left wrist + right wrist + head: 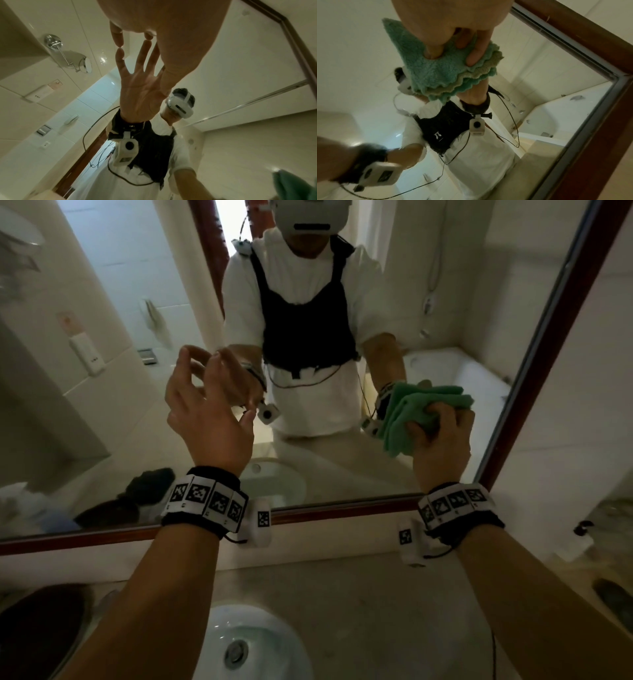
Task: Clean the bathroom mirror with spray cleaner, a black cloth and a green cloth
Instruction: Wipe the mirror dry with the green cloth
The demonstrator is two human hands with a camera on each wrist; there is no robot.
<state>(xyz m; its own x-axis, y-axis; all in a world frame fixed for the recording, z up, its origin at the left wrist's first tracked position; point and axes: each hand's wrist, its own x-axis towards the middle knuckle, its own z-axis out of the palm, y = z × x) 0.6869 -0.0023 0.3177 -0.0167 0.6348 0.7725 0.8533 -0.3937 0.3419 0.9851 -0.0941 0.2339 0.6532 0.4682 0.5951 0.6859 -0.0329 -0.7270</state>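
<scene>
1. The right hand [442, 440] grips the folded green cloth [407, 419], fingers sunk into its pile, against the mirror [102, 371] glass near the frame's 4 o'clock corner.
2. The left hand [209, 412] holds nothing; its relaxed fingertips [120, 40] touch the glass.
3. The black cloth [37, 631] lies on the worktop [342, 594], at 9 o'clock from the basin [246, 642].

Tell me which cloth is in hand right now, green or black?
The green cloth, bunched in the right hand against the mirror. The dark heap on the counter, seemingly the black cloth, lies untouched at lower left.
</scene>
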